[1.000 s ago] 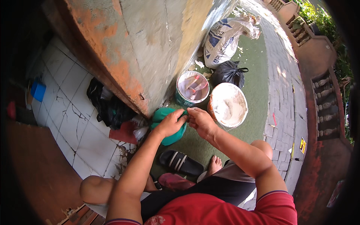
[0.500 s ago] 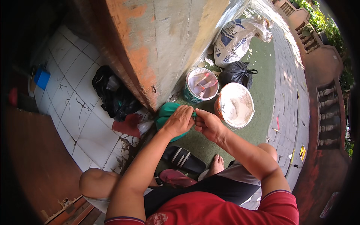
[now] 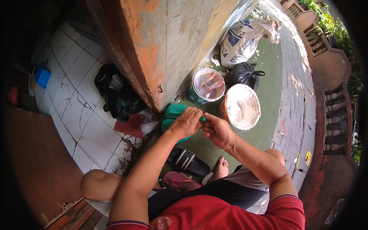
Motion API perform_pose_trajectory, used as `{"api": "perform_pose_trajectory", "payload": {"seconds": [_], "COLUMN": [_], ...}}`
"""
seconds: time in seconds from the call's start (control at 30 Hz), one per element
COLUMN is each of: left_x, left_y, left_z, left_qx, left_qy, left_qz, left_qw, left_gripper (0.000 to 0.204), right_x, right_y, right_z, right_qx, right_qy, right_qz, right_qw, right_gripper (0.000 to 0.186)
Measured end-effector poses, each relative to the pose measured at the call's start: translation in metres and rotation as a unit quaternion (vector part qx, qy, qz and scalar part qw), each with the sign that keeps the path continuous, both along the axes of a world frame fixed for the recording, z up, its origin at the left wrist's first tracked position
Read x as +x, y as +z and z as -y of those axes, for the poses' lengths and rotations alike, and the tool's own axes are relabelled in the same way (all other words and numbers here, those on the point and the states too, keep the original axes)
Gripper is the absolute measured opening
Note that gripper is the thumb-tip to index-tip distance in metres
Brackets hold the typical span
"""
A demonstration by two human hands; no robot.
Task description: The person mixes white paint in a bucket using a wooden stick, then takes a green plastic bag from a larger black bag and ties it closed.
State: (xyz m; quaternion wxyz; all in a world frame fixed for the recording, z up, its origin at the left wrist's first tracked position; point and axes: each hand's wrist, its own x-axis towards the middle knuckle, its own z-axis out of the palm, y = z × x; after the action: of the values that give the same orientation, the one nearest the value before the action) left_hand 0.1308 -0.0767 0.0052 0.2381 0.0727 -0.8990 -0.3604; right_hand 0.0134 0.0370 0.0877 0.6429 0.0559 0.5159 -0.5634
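Note:
A bulging green plastic bag (image 3: 173,112) rests on the green floor covering by the foot of the wall corner. My left hand (image 3: 188,122) lies over the bag's gathered top with its fingers closed on it. Between both hands a small twisted green end of the bag shows. My right hand (image 3: 217,130) pinches that end between thumb and fingers, just right of my left hand. The part of the bag under my left hand is hidden.
Beyond my hands stand a bucket with tools in it (image 3: 194,96) and a white-coated bucket (image 3: 257,115). Behind them are a black tied bag (image 3: 242,76) and a white sack (image 3: 239,46). A black striped slide sandal (image 3: 195,165) lies near my foot. Left, a black plastic bag (image 3: 115,97) sits on cracked tiles.
My right hand has shifted slightly right and down, and more of the twisted green end shows between my hands. My left hand has moved a little to the right.

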Motion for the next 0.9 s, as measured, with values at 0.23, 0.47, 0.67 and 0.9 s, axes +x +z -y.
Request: {"api": "perform_pose_trajectory", "payload": {"seconds": [0.23,0.47,0.67,0.9], "left_x": [0.000,-0.010,-0.005,-0.006], "left_y": [-0.009,-0.007,-0.004,-0.008], "left_z": [-0.003,-0.002,-0.008,-0.016], "left_qx": [-0.013,-0.025,-0.030,-0.033], "left_qy": [0.030,0.030,-0.006,-0.044], "left_qz": [-0.021,-0.027,0.009,0.014], "left_qw": [0.999,0.999,0.999,0.998], "left_gripper": [0.026,0.021,0.024,0.024], "right_x": [-0.029,-0.027,-0.023,-0.019], "right_y": [0.010,0.019,0.015,0.009], "right_z": [0.009,0.005,0.004,-0.002], "right_qx": [0.013,-0.116,-0.102,-0.057], "right_qy": [0.185,0.300,0.399,0.498], "right_qz": [-0.632,-0.755,-0.767,-0.751], "right_qw": [0.752,0.571,0.492,0.429], "right_gripper": [0.031,0.022,0.020,0.020]}}
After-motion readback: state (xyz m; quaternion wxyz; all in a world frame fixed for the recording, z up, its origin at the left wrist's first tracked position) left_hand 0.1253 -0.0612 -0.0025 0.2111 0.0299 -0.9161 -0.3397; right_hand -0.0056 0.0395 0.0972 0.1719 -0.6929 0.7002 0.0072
